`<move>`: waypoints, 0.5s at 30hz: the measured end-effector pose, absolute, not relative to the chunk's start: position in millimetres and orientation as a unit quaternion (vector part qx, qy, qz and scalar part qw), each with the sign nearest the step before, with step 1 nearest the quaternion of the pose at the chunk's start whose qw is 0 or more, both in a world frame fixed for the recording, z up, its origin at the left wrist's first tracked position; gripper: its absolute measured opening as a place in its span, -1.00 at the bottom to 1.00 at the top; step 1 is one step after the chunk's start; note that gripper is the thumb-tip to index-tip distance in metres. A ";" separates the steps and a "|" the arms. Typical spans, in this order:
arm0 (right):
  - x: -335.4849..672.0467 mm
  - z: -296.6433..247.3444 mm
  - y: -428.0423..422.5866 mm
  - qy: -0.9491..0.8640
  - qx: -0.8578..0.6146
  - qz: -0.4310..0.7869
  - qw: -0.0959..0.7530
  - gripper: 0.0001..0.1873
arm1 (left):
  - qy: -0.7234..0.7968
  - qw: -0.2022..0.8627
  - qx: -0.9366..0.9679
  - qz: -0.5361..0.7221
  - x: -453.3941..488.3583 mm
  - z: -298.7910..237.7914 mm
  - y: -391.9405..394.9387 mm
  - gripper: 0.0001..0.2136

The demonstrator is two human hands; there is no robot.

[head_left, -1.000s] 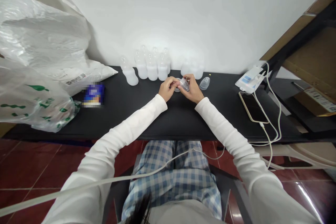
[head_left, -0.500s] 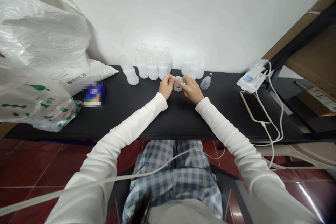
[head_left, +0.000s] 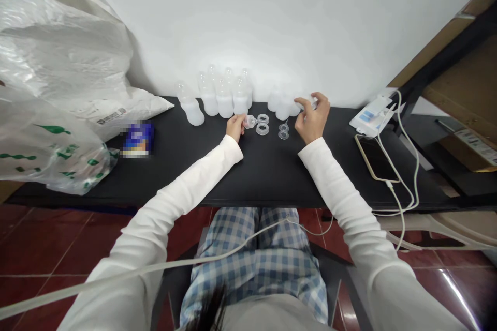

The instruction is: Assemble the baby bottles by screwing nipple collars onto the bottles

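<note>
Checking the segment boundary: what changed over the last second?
The hands parted: right hand moved right and took up the clear cap that lay on the table; left hand keeps a small clear piece. Rings now lie uncovered between them. Bottles, phone unmoved.

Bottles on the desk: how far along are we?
Done: several capped bottles stand by the wall. In hand: left hand holds a small clear piece, right hand a clear cap. Left: two loose rings, one small part and the shorter bottles, seemingly uncapped.
</note>
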State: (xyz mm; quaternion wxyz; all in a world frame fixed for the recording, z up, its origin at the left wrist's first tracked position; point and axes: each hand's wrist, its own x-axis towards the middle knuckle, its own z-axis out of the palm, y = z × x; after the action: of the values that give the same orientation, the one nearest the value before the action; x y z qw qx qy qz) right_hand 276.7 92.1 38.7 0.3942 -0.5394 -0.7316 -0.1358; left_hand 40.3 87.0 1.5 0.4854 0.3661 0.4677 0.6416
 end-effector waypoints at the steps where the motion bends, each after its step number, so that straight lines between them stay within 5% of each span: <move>1: 280.6 42.4 91.7 -0.720 -0.560 -0.141 0.386 -0.51 | 0.465 0.487 0.367 0.642 41.1 1.4 86.6 -0.69; 15: 302.5 57.5 101.1 -0.648 -0.720 -0.116 0.220 -0.49 | 0.488 0.471 0.377 0.631 47.8 -1.0 84.5 -0.64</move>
State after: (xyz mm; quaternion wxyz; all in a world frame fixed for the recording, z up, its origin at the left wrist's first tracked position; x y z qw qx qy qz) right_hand 302.5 101.1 57.5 0.2204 -0.7202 -0.6476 -0.1158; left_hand 47.8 84.5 -1.0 0.4707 0.3766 0.4885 0.6309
